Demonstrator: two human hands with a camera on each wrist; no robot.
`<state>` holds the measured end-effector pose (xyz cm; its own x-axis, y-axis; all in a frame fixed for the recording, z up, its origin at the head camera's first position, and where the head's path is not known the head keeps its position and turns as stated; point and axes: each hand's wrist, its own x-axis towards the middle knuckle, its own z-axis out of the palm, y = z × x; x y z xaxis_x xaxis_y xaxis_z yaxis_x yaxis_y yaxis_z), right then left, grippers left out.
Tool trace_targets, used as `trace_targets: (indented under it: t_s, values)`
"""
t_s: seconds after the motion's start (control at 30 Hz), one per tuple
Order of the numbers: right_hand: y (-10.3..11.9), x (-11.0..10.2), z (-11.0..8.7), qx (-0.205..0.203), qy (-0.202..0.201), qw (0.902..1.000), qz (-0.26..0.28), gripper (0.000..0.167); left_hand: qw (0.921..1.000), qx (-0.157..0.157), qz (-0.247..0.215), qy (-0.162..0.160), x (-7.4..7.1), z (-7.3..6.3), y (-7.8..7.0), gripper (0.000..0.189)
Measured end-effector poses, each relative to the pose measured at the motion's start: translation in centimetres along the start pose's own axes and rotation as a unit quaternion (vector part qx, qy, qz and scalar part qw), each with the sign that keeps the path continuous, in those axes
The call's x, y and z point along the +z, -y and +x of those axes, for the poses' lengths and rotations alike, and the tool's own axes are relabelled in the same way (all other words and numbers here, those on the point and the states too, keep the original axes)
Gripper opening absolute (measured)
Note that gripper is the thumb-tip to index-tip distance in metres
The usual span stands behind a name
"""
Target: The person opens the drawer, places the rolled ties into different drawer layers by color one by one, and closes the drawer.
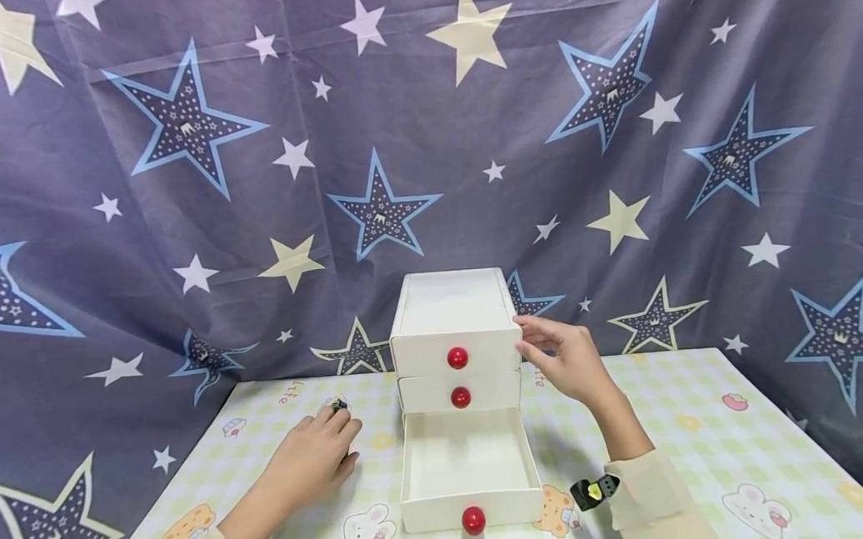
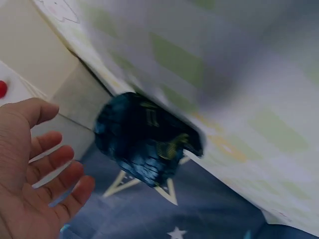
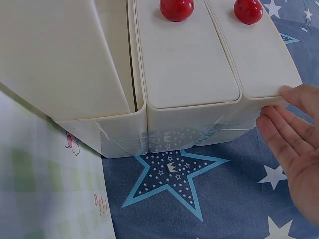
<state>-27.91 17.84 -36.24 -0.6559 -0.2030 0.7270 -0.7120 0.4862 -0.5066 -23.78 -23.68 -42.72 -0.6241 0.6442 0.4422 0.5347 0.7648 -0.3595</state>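
A white drawer cabinet (image 1: 452, 301) with red ball knobs stands on the table. Its bottom drawer (image 1: 473, 510) is pulled out, and its inside shows bare; the two upper drawers are closed. At the cabinet's upper right side, my right hand (image 1: 569, 360) rests thumb and fingertips against the edge, fingers fairly straight. To the left of the cabinet, my left hand (image 1: 309, 457) is low over the table with loosely bent fingers. Just past its fingertips lies a small dark object (image 1: 338, 405). In the left wrist view this dark bluish, shiny object (image 2: 144, 139) with yellowish marks appears apart from the fingers; its kind is unclear.
A pale green checked tablecloth (image 1: 681, 402) with cartoon prints covers the table. Behind it hangs a blue-grey curtain (image 1: 421, 120) patterned with stars. The pulled-out drawer juts toward me between my two arms. A black device with yellow (image 1: 596, 492) sits at my right wrist.
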Motion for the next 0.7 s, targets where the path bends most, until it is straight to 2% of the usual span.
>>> trace_targets:
  t_s: [0.27,0.53,0.7]
  values:
    - [-0.1,0.0,0.0,0.001,0.000,1.0000,-0.006,0.037,0.9966,-0.052,-0.021,0.059,0.7,-1.5,2.1,0.062]
    - [-0.1,0.0,0.0,-0.002,-0.002,1.0000,-0.003,0.038,0.9925,-0.067,-0.032,0.097,1.7,-2.2,3.4,0.078]
    - [-0.3,0.1,0.0,-0.007,-0.004,1.0000,-0.001,0.038,0.9917,-0.070,-0.040,0.100,2.0,-2.1,3.5,0.079]
